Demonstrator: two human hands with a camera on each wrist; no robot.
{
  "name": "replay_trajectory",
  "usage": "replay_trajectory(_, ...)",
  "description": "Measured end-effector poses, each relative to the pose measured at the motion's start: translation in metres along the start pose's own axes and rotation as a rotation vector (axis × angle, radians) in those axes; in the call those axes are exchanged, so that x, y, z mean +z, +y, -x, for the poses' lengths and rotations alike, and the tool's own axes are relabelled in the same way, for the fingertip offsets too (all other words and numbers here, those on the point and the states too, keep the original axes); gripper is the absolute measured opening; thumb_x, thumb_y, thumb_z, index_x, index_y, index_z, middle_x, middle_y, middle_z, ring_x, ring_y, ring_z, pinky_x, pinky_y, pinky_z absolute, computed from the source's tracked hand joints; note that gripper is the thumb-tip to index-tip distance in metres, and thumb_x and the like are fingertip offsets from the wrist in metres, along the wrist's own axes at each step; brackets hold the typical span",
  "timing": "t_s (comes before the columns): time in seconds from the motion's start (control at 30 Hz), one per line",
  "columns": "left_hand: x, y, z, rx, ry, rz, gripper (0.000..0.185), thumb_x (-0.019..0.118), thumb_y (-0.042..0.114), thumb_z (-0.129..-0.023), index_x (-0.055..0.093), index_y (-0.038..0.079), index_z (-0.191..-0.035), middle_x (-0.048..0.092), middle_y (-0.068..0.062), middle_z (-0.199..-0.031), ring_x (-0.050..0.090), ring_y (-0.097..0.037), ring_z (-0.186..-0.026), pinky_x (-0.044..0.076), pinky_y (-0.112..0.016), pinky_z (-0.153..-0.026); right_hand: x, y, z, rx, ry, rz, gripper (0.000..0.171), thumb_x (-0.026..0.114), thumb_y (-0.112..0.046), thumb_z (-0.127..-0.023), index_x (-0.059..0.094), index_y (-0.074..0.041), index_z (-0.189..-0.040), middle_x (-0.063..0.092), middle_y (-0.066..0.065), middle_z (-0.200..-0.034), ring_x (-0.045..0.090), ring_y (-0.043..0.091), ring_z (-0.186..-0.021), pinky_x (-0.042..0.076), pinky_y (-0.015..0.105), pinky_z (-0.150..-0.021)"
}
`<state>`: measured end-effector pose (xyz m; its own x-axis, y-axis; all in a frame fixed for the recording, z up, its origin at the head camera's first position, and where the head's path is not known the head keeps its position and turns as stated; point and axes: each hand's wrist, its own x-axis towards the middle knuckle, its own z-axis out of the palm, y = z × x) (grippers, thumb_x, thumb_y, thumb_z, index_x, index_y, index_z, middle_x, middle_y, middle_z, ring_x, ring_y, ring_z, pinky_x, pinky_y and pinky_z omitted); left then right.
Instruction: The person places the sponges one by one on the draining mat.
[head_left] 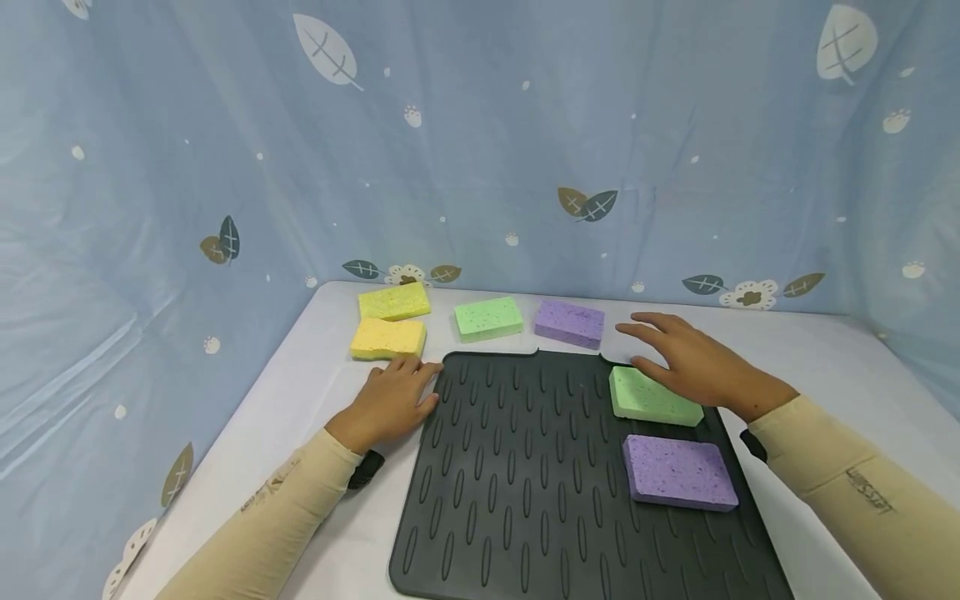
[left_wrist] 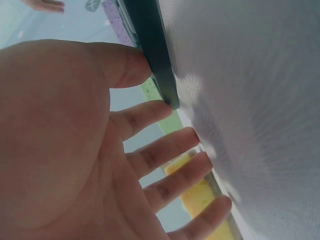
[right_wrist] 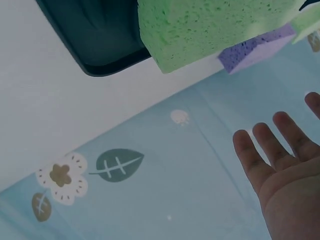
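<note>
The right hand [head_left: 693, 362] hovers with fingers spread above the light green rectangular sponge [head_left: 651, 397] lying on the dark ribbed rubber mat [head_left: 525, 475]. The left hand [head_left: 393, 398] rests flat and open at the mat's left edge.

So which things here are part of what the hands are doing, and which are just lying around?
In hand:
left hand resting at the black mat edge
right hand open above the green sponge on the mat
purple sponge on the mat

Lying about:
two yellow sponges
far green sponge
far purple sponge
</note>
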<state>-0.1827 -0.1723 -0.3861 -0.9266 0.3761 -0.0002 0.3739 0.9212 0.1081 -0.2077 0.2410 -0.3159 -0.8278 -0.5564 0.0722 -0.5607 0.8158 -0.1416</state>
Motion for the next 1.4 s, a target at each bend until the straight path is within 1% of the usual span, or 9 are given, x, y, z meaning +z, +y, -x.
replay_trajectory(0.13, 0.001, -0.001, 0.0, -0.01, -0.002, -0.004, 0.047, 0.054, 0.034, -0.102, 0.052, 0.014, -0.145, 0.056, -0.014, -0.133, 0.049, -0.034, -0.13, 0.045, -0.059, -0.092, 0.002, 0.001, -0.011, 0.005, -0.015, 0.008, 0.054, 0.062, -0.024, -0.1, 0.046, -0.011, -0.149, 0.042, 0.024, -0.152, 0.041, 0.046, -0.138, 0.036, 0.065, -0.108)
replay_trajectory(0.43, 0.002, -0.001, -0.001, -0.003, -0.005, 0.0, 0.047, 0.054, 0.035, -0.102, 0.051, 0.015, -0.145, 0.056, -0.014, -0.132, 0.049, -0.034, -0.129, 0.045, -0.058, -0.09, 0.006, 0.002, -0.029, 0.035, -0.047, -0.014, 0.054, 0.059, -0.029, -0.101, 0.046, -0.01, -0.15, 0.04, 0.025, -0.153, 0.039, 0.048, -0.139, 0.035, 0.067, -0.109)
replay_trajectory(0.73, 0.002, -0.002, 0.0, -0.004, 0.002, -0.002, 0.047, 0.055, 0.035, -0.102, 0.052, 0.015, -0.144, 0.057, -0.013, -0.129, 0.051, -0.033, -0.127, 0.046, -0.057, -0.088, 0.007, 0.0, -0.048, 0.014, -0.051, -0.007, 0.054, 0.06, -0.028, -0.101, 0.046, -0.009, -0.149, 0.043, 0.027, -0.151, 0.042, 0.049, -0.137, 0.036, 0.066, -0.108)
replay_trajectory(0.97, 0.002, -0.001, -0.001, -0.009, -0.01, 0.005, 0.047, 0.055, 0.035, -0.102, 0.052, 0.016, -0.145, 0.056, -0.013, -0.13, 0.05, -0.033, -0.126, 0.046, -0.057, -0.089, 0.01, -0.003, -0.062, 0.029, -0.089, 0.009, 0.055, 0.06, -0.03, -0.101, 0.045, -0.01, -0.15, 0.043, 0.025, -0.151, 0.042, 0.048, -0.138, 0.037, 0.064, -0.109)
replay_trajectory(1.13, 0.002, 0.0, -0.002, -0.015, -0.012, 0.003, 0.048, 0.055, 0.035, -0.102, 0.051, 0.016, -0.145, 0.056, -0.012, -0.13, 0.05, -0.032, -0.126, 0.045, -0.056, -0.089, 0.014, 0.002, -0.071, 0.027, -0.106, 0.015, 0.057, 0.061, -0.028, -0.1, 0.044, -0.008, -0.151, 0.042, 0.027, -0.152, 0.042, 0.051, -0.137, 0.037, 0.065, -0.108)
replay_trajectory(1.33, 0.001, 0.0, -0.003, -0.019, -0.012, 0.003, 0.048, 0.056, 0.036, -0.101, 0.052, 0.016, -0.145, 0.056, -0.012, -0.131, 0.05, -0.032, -0.126, 0.045, -0.056, -0.09, 0.016, 0.01, -0.08, 0.095, -0.16, -0.012, 0.059, 0.059, -0.028, -0.101, 0.04, -0.007, -0.153, 0.036, 0.029, -0.155, 0.035, 0.054, -0.14, 0.035, 0.068, -0.108)
replay_trajectory(1.4, 0.001, 0.0, -0.003, -0.019, -0.013, 0.002, 0.048, 0.056, 0.036, -0.101, 0.052, 0.016, -0.145, 0.056, -0.012, -0.131, 0.05, -0.032, -0.126, 0.045, -0.057, -0.09, 0.017, 0.013, -0.083, 0.102, -0.174, -0.021, 0.06, 0.06, -0.027, -0.101, 0.04, -0.006, -0.153, 0.035, 0.029, -0.155, 0.035, 0.054, -0.14, 0.035, 0.068, -0.108)
